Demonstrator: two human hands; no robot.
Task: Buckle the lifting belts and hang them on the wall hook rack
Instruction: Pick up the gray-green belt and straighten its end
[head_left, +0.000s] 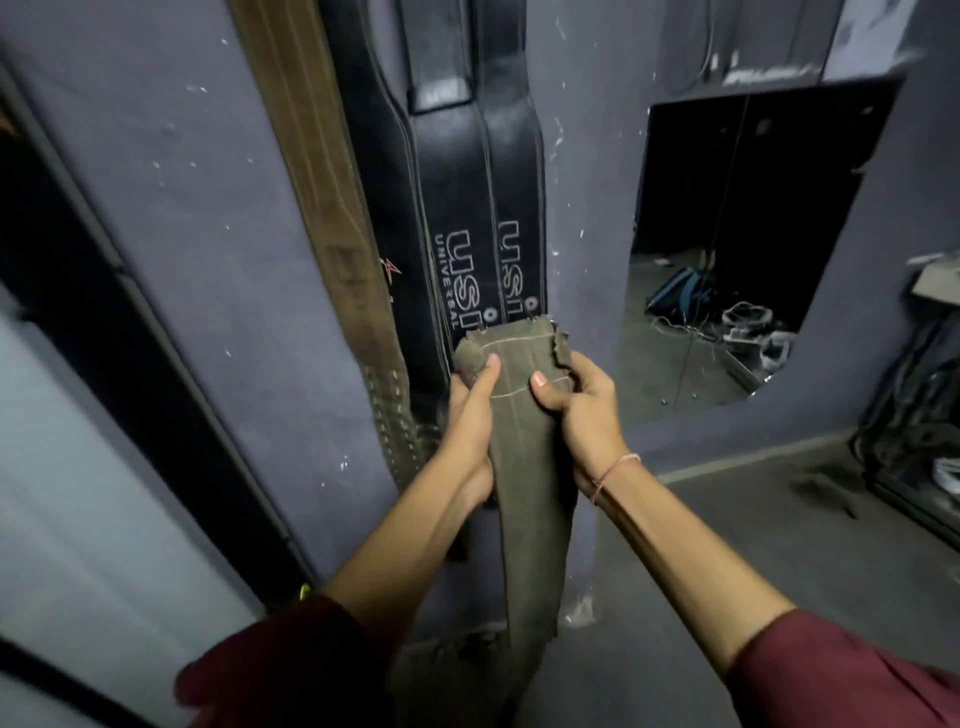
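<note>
A worn olive-brown suede lifting belt (524, 467) runs from my hands down toward my body, its frayed end pointing up. My left hand (470, 415) grips its left edge with the thumb on top. My right hand (576, 400) grips its right edge, thumb pressed on the stitching. Just behind them, a black leather belt (467, 208) with white lettering hangs on the grey wall. A brown suede belt (332, 228) hangs left of it. The hook rack is above the frame, out of sight, and no buckle shows.
A dark doorway frame (130, 322) runs along the left. To the right, a wall opening (737, 249) shows a dim room with a blue bag and cables on its floor. Dark clutter (914, 415) stands at the far right on the grey floor.
</note>
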